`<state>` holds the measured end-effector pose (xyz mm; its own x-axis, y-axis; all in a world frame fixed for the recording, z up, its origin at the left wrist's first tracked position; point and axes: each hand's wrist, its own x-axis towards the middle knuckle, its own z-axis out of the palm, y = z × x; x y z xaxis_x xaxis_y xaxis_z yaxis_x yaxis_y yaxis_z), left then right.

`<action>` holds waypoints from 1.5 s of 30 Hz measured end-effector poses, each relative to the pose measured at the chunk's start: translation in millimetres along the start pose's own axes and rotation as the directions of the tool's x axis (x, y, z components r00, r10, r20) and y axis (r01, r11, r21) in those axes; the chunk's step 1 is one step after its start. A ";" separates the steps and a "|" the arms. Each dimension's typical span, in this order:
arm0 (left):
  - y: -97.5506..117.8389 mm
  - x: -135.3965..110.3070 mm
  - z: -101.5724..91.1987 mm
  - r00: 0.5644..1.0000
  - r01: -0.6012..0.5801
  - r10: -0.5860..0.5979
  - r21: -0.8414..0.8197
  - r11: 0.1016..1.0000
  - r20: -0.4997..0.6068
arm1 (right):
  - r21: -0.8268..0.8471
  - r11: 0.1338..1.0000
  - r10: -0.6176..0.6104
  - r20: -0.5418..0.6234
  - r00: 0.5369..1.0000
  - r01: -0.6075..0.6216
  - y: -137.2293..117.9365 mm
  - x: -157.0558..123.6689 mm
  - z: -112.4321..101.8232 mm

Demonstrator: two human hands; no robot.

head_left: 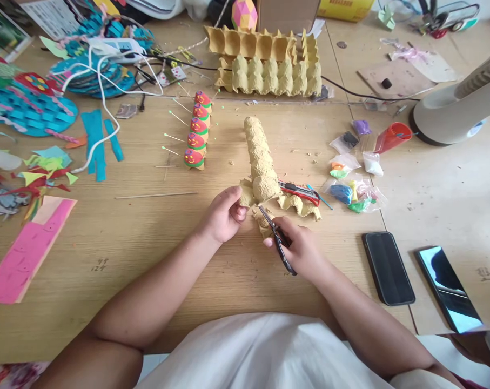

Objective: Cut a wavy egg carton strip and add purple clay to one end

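Note:
My left hand (224, 216) is closed on the near end of a strip of egg-carton cups (259, 146), pinching its ragged edge between thumb and fingers. The pale yellow strip stretches away from me across the table. In my right hand (299, 246) is a pair of scissors (279, 237) with dark handles, the blade tips right at the strip's near edge. Under the scissors lies a small carton scrap (264, 222). A wavy carton offcut (299, 207) and a red box cutter (297, 190) rest just right of the strip.
Painted carton caterpillars (196, 132) with pins stand left of the strip. Egg cartons (275, 75) sit at the back. Bagged coloured clay (350, 194), a red cup (394, 138) and two phones (388, 267) are on the right. Blue paper strips (94, 143) and a white cable lie left.

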<state>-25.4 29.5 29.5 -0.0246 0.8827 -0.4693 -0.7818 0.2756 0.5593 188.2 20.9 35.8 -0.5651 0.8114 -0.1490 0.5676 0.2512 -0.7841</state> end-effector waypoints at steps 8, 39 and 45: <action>1.8 -0.9 -0.9 0.986 0.166 -0.164 -0.044 0.985 0.043 | -0.049 0.998 -0.044 -0.024 0.999 0.043 -5.2 -5.3 2.5; -1.1 3.1 0.5 0.995 0.097 -0.092 -0.109 0.989 0.046 | 0.023 0.996 -0.082 -0.125 0.989 0.085 13.6 14.7 15.3; -2.2 3.5 -0.8 0.996 0.078 -0.075 -0.085 0.993 0.038 | 0.013 0.998 -0.057 -0.073 0.996 0.058 12.1 14.4 9.9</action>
<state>-24.2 31.7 26.1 0.0581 0.8734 -0.4835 -0.8316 0.3103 0.4607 181.0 30.4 18.2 -0.5517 0.8319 -0.0599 0.5255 0.2910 -0.7995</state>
